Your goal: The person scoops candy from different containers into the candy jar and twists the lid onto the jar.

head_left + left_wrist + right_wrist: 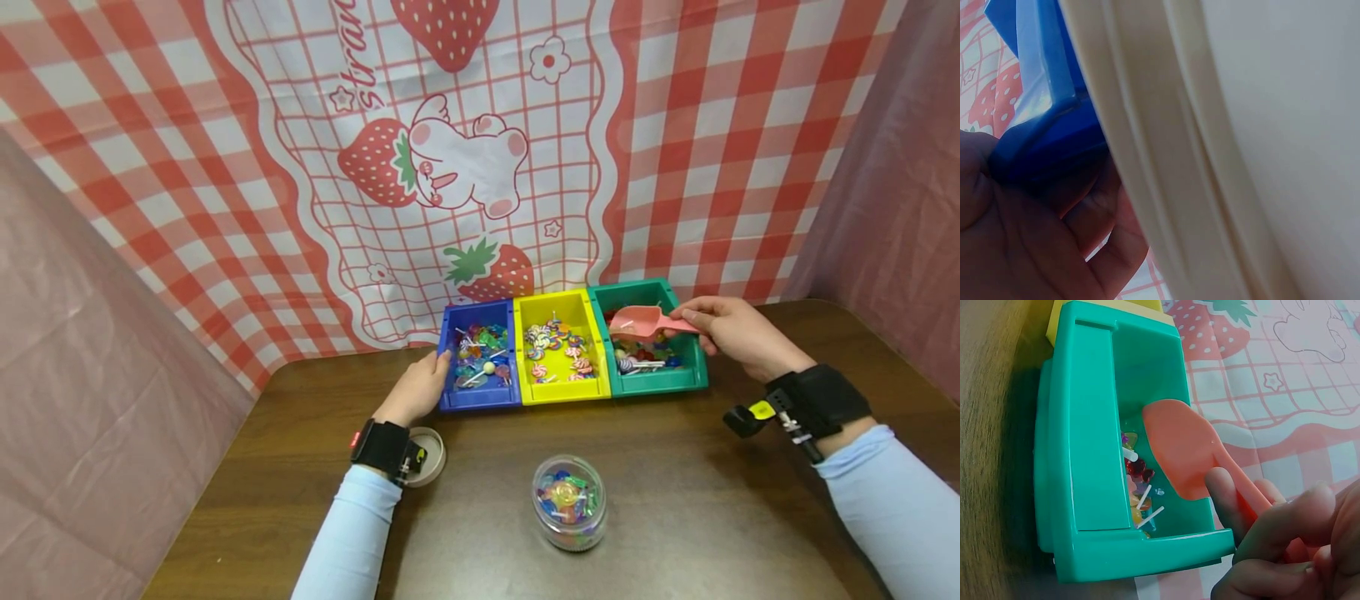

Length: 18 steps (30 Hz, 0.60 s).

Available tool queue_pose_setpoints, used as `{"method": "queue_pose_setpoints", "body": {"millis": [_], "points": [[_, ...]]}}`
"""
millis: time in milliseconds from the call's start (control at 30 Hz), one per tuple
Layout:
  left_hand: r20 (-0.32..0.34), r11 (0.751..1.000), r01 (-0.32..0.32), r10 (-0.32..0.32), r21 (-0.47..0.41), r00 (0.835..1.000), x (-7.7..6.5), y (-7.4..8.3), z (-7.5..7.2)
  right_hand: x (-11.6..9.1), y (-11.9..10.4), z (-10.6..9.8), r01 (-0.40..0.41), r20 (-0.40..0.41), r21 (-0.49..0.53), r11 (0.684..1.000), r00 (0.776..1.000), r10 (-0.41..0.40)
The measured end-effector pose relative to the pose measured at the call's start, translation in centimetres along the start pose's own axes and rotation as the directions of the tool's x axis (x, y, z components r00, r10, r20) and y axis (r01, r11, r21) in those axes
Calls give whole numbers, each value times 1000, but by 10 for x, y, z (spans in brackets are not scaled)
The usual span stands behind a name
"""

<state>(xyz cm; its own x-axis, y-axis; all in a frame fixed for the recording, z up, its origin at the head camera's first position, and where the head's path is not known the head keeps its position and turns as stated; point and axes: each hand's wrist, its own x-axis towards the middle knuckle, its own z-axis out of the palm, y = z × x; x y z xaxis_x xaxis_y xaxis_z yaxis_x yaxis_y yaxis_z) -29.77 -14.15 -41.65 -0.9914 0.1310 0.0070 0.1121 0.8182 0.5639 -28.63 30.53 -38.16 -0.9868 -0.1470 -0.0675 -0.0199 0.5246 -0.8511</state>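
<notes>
My right hand [738, 332] pinches the handle of a pink scoop [636, 322]. The scoop's bowl is over the green bin [660, 383], which holds mixed small candy-like charms. In the right wrist view, the scoop [1182, 447] overlaps the bin's inside, above red and yellow charms [1139, 469] and white sticks. My left hand [418, 385] grips the outer left edge of the blue bin [480, 402]; its fingers [1094, 209] curl under the blue corner in the left wrist view. Lollipop charms [555, 333] lie in the yellow bin [566, 390] between them.
A clear jar [570, 533] of colourful charms stands open on the wooden table [480, 517] in front of the bins. Beneath the left wrist lies a round cream lid [431, 458], filling much of the left wrist view. A checked strawberry cloth [675, 150] hangs behind the bins.
</notes>
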Motion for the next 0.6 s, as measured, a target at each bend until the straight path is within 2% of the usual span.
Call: {"method": "queue_pose_setpoints", "body": {"millis": [167,367,467,600], "points": [[8,1000,5,-5,-5,1000,0,0,0,0,4,-3,3,1,33,999,1000,-3],[13,1000,3,-3,-5,1000,0,0,-1,0,11,-8,-8,5,175,985,1000,7],[10,1000,-1,1,-1,1000,0,-1,-1,0,13,-11,-32,33,281,959,999,24],[10,1000,-4,4,1,1000,0,0,-1,0,14,-13,-43,85,418,907,996,8]]}}
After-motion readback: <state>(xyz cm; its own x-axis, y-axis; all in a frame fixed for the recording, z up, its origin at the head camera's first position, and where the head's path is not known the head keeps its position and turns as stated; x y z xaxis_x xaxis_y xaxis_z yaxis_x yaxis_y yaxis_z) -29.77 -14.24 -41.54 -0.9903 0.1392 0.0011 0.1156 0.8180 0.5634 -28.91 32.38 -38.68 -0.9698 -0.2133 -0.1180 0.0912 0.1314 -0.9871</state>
